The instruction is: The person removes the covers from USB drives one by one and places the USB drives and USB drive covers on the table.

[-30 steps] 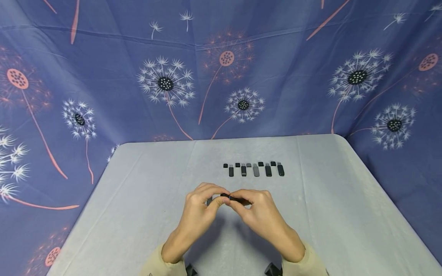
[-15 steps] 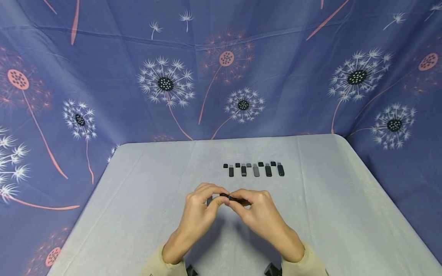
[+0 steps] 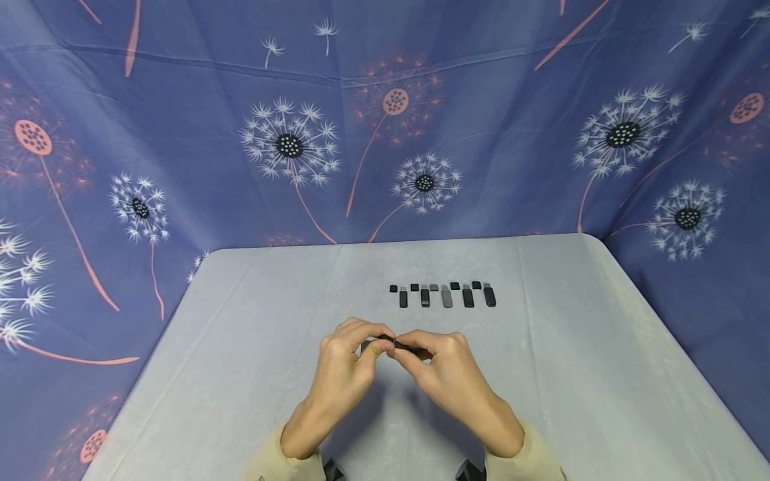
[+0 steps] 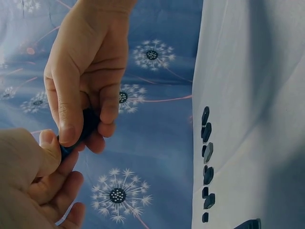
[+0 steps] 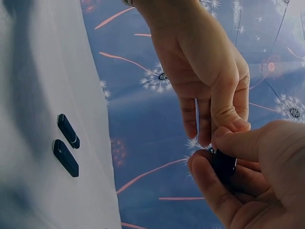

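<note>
Head view: even, moderate illumination, sharp throughout, with two soft-edged shadows falling on the pale counter [image 3: 252, 374] between the forearms [image 3: 490, 421]. Both wrist views are dimmer and bluer—broad, diffuse shadows cross the counter, while the patterned cloth [image 4: 162, 157] pales toward the upper left and upper right corners respectively. The dark held object [image 5: 225, 163] loses surface detail in shade.
</note>
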`<state>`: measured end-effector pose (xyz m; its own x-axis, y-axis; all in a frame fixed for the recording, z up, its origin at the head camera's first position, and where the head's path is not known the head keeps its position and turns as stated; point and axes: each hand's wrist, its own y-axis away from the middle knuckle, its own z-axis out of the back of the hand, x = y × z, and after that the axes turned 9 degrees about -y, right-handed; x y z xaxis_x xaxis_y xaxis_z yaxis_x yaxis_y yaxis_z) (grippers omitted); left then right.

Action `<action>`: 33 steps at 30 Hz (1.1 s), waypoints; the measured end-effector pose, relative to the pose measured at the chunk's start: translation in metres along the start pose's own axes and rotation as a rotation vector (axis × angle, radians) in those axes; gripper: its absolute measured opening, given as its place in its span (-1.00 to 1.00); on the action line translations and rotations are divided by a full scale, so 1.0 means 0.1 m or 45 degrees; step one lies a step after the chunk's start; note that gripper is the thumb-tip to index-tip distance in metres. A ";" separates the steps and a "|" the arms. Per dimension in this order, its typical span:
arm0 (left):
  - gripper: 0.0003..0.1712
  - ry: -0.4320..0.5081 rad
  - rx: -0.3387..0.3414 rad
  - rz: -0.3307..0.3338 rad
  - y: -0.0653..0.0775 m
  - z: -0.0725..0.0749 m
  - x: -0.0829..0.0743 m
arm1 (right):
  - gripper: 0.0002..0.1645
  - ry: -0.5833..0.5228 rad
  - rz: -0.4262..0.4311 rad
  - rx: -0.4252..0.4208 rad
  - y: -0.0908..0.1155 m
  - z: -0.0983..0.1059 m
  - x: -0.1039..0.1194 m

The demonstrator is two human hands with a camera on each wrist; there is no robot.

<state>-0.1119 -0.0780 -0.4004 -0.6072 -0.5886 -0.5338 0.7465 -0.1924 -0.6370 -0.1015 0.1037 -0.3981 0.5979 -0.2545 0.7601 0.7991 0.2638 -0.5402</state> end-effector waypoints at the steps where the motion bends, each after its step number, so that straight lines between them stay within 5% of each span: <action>1: -0.91 -0.001 0.000 0.004 0.00 0.00 0.00 | -0.94 0.006 -0.011 -0.005 0.00 0.00 0.00; 13: -0.89 0.098 0.201 0.049 0.01 0.02 0.00 | -0.92 0.051 -0.079 -0.026 -0.02 -0.02 0.00; 33: -0.97 0.094 0.063 -0.094 0.01 -0.01 0.06 | -0.97 -0.010 -0.070 0.001 0.01 -0.03 -0.02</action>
<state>-0.1150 -0.0805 -0.4050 -0.6781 -0.5124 -0.5269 0.7103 -0.2728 -0.6489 -0.1013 0.1021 -0.4012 0.5526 -0.2610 0.7915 0.8307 0.2501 -0.4974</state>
